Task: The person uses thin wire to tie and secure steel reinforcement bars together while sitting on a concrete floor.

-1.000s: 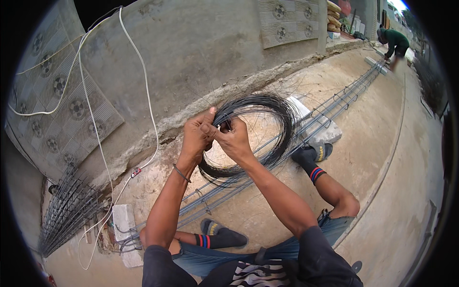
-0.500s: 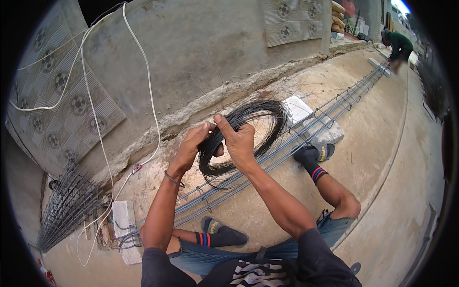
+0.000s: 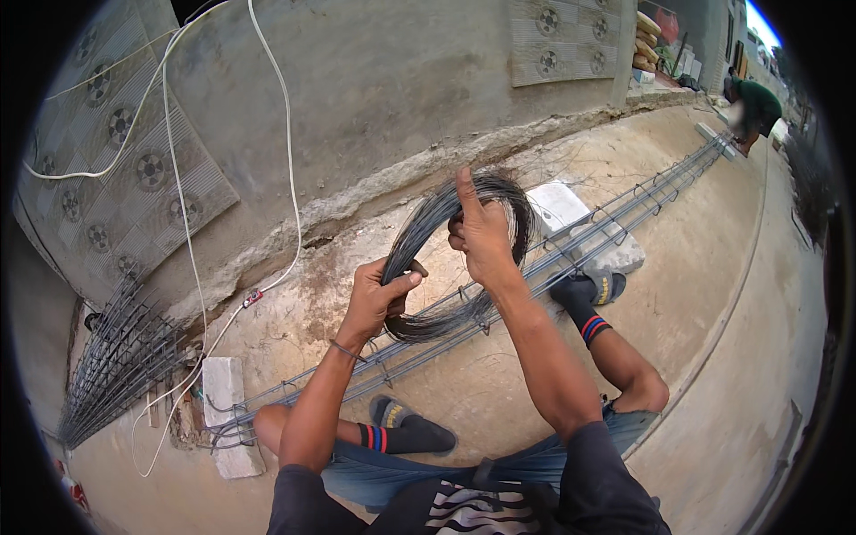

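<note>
Head view: wire coil (image 3: 419,230) bridges 2 hands (image 3: 368,301) (image 3: 488,242).

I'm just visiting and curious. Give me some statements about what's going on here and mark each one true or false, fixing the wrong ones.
1. The left hand holds the wire coil. True.
2. The right hand is well away from the coil. False: it is at the coil's upper part.
3. Steel bars cross over a pale block to the right of the coil. True.
4. The white cable hangs at the picture's right. False: it hangs at the left.
5. Another person bends over at the bars' far end. True.
6. Bare feet show in the foreground. False: dark socks and sandals are worn.
</note>
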{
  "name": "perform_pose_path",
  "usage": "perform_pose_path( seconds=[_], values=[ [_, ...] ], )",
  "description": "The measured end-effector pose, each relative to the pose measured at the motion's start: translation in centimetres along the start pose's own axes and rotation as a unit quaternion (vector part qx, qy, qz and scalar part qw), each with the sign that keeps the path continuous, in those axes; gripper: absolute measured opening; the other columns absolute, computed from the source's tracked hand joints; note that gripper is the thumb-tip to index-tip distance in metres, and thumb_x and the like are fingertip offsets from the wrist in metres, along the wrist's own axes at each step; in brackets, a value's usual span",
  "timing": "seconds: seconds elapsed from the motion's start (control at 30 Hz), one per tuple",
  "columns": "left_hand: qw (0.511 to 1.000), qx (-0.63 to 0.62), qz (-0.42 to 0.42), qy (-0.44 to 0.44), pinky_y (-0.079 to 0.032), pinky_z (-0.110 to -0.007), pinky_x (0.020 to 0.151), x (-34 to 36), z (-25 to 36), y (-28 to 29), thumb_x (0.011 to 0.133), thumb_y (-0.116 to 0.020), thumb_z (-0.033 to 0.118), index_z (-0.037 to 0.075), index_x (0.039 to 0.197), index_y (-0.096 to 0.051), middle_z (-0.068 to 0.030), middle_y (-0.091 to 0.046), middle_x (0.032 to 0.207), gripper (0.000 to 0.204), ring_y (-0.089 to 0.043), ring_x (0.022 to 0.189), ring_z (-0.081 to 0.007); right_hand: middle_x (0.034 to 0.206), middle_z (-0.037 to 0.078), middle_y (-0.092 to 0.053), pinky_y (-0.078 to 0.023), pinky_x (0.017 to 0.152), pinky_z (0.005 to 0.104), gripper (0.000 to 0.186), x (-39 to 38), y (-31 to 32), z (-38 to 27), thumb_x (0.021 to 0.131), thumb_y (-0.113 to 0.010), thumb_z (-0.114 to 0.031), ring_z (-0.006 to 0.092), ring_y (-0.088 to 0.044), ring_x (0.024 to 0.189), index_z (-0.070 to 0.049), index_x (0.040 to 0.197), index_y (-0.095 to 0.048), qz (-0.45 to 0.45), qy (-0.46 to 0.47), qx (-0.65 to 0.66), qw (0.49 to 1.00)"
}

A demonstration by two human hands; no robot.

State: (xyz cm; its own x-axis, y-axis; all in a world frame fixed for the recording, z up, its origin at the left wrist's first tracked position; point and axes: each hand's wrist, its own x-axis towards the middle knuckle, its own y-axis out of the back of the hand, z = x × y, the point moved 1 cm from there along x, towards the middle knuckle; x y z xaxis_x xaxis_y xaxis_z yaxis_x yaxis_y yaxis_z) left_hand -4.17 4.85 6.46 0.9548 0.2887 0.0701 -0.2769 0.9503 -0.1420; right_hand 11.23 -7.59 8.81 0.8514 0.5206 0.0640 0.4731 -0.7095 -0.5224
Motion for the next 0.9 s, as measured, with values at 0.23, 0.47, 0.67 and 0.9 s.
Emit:
perform_pose_path(
  seconds=[0.23,0.47,0.67,0.9],
  values=[
    [0.998,0.014,0.033,-0.051,-0.019,-0.022,0.040,1.4,1.3,0.4,0.085,-0.072,0.012,-0.002,0.091,-0.068,0.0069,-0.046,0.057,0.015,-0.032,0.043,-0.0009,0.074,0.006,-0.055,-0.044,0.062,0.0303,0.070,-3.0,2.6,1.8,0.089,-0.074,-0.046,0.0146,-0.052,0.068,0.009,0.129,-0.059,-0.251,0.040,-0.426,0.868],
    [0.999,-0.028,0.000,-0.029,-0.021,-0.024,0.037,3.3,0.3,-0.2,0.093,-0.044,0.055,-0.001,0.088,-0.063,0.0024,-0.038,0.053,0.059,-0.025,0.039,-0.0058,0.069,0.004,-0.051,-0.039,0.057,0.0300,0.041,-4.2,0.2,2.1,0.093,-0.071,-0.035,0.0105,-0.043,0.064,0.005,0.099,-0.063,-0.241,0.118,-0.328,0.906],
    [0.997,0.041,0.031,0.064,-0.020,-0.025,0.035,4.4,1.3,-1.3,0.092,-0.021,0.079,0.003,0.075,-0.061,0.0027,-0.039,0.051,0.087,-0.023,0.037,-0.0070,0.063,-0.001,-0.051,-0.031,0.047,0.0254,0.040,-2.6,-0.7,2.3,0.089,-0.077,-0.037,0.0054,-0.040,0.055,-0.002,0.074,-0.062,-0.137,0.050,-0.191,0.971],
    [0.982,0.128,-0.117,0.078,-0.057,-0.030,0.072,4.2,4.7,0.3,0.087,-0.075,0.040,-0.005,0.109,-0.064,-0.0140,-0.073,0.084,0.052,-0.072,0.075,-0.0185,0.059,-0.004,-0.050,-0.022,0.035,0.0204,0.020,-0.8,-1.4,1.0,0.087,-0.077,-0.018,0.0029,-0.033,0.040,-0.006,0.082,-0.062,0.047,-0.055,0.108,0.991]
  ],
)
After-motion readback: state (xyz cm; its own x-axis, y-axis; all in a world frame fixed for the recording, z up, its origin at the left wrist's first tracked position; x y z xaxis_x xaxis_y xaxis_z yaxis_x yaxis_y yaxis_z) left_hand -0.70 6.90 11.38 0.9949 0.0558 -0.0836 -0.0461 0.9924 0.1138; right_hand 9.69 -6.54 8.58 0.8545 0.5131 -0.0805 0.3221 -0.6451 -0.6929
